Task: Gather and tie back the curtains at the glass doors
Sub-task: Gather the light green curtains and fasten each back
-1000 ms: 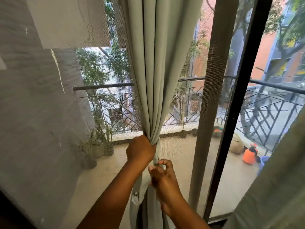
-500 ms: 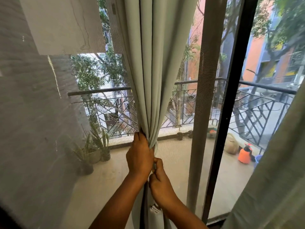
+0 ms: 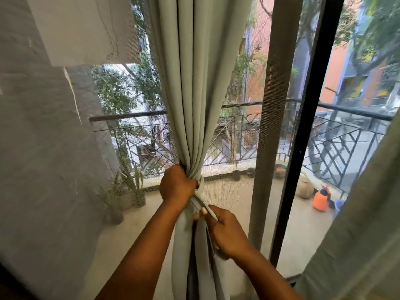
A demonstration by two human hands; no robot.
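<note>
The pale green pleated fabric curtain (image 3: 194, 94) is being clenched at its waist by the left hand (image 3: 176, 184); just below, the matching fabric tie-back strip (image 3: 202, 205) is being pinched by the right hand (image 3: 225, 231).

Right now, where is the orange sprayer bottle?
In the head view the orange sprayer bottle stands low right on the balcony floor, beyond the dark door frame, beside a blue pot.

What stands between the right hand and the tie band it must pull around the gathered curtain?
Nothing visible does. The right hand already pinches the tie band, and the left hand grips the gathered curtain directly.
</note>
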